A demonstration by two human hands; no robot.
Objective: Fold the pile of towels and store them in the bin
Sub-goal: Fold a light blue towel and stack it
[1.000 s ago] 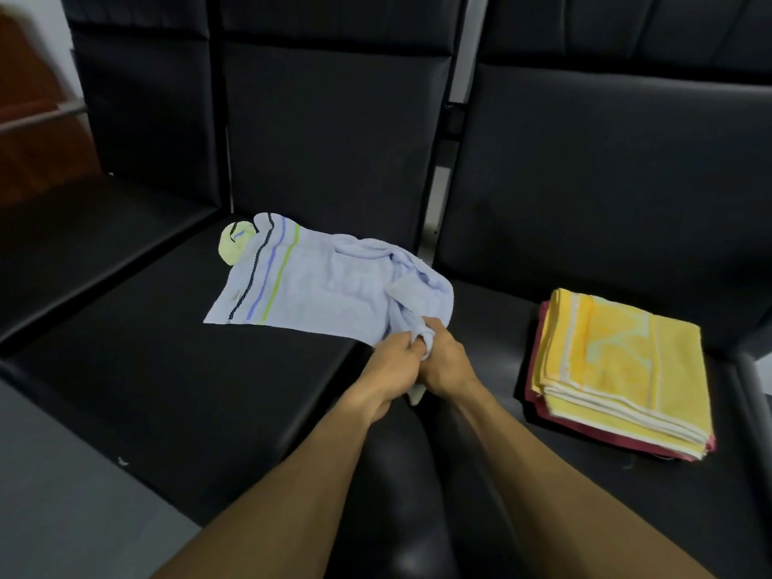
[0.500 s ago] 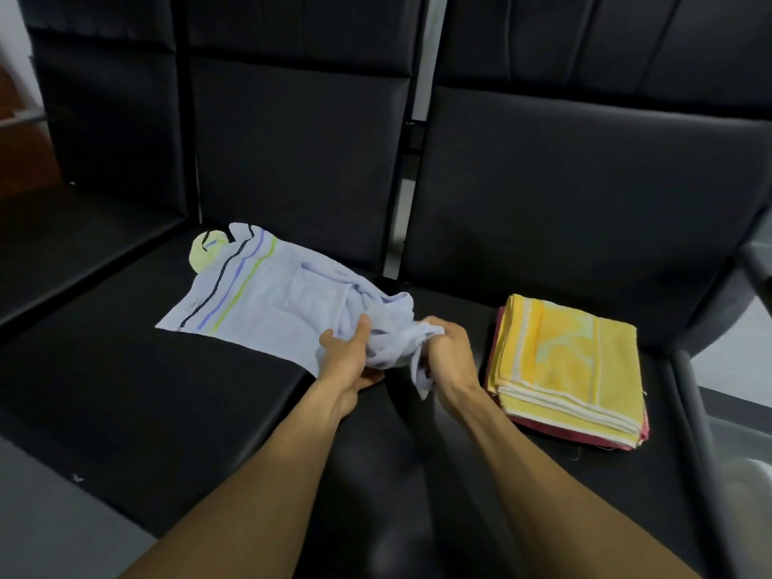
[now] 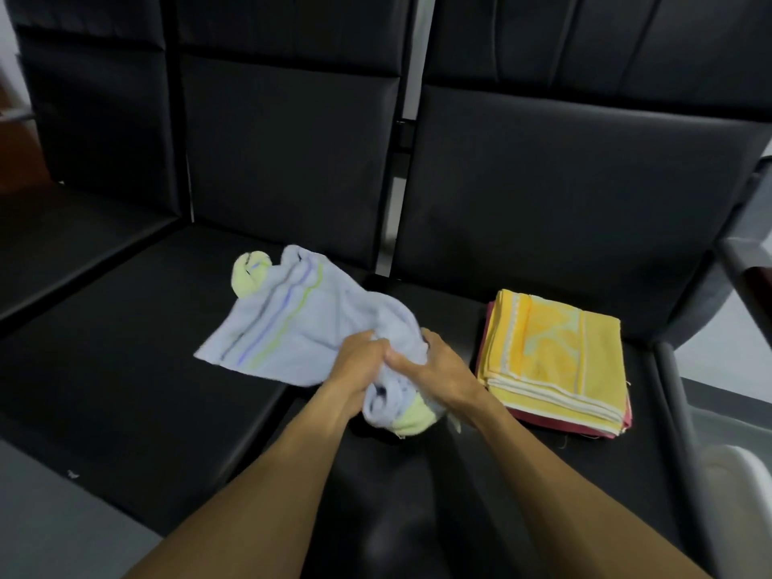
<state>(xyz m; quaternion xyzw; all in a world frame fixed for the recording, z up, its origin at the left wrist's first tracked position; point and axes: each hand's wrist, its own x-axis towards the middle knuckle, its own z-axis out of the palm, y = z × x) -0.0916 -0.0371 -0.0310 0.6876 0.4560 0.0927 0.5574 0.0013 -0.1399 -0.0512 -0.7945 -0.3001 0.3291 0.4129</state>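
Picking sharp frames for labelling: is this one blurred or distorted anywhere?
Head view: the blue towel is motion-smeared where the left hand and right hand grip it; the yellow towel stays sharper; wide-angle bending curves the chairs; lighting is dim.

In front of me stands a row of black padded seats [image 3: 104,348] with glossy leather-like cushions and tall backrests [image 3: 288,160]. Narrow gaps between the backrests show a pale wall [image 3: 411,60] behind. At far left, a reddish-brown wooden surface [image 3: 19,160] sits beside the outer seat. Grey floor [image 3: 46,520] fills the near left corner. On the right, a dark armrest [image 3: 747,261] edges the last seat, with light floor [image 3: 727,353] beyond it. Lighting is dim and even, with soft sheen on the cushions.
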